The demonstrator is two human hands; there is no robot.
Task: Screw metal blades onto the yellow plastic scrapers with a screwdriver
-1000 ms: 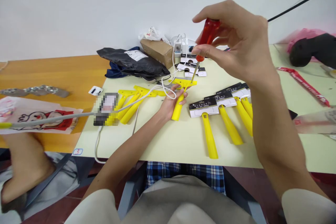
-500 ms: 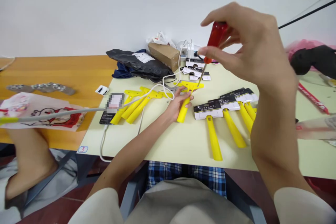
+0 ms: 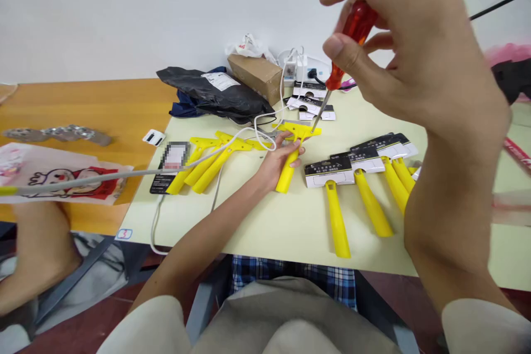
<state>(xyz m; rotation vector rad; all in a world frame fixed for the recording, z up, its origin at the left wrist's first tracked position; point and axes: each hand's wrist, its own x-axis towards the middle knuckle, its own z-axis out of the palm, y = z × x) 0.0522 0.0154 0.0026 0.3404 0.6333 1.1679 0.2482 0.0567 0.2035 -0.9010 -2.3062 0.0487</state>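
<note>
My left hand [image 3: 279,163] is closed around the neck of a yellow T-shaped scraper [image 3: 286,177], its handle pointing toward me and its head lying away from me. Between the thumb and fingers of my right hand [image 3: 415,50] is a screwdriver [image 3: 359,23] with a clear red handle. It leans, its shaft running down to the right part of the scraper's head, where the tip meets the yellow plastic. Whether a screw sits under the tip is too small to tell. Several loose yellow scrapers [image 3: 213,171] lie left of my left hand.
On the right lie several yellow scrapers with black-and-white card sleeves [image 3: 329,171]. More sleeves [image 3: 309,105] are at the back, near a power strip [image 3: 296,69], a box [image 3: 259,77] and a black parcel bag [image 3: 244,97]. A white cable [image 3: 155,227] crosses the table. Another person's arm [image 3: 41,243] is at left.
My right hand has risen and shifted slightly right, and the screwdriver leans more to the right, its tip still at the scraper's head. The view has shifted a little; my left hand keeps its grip.
</note>
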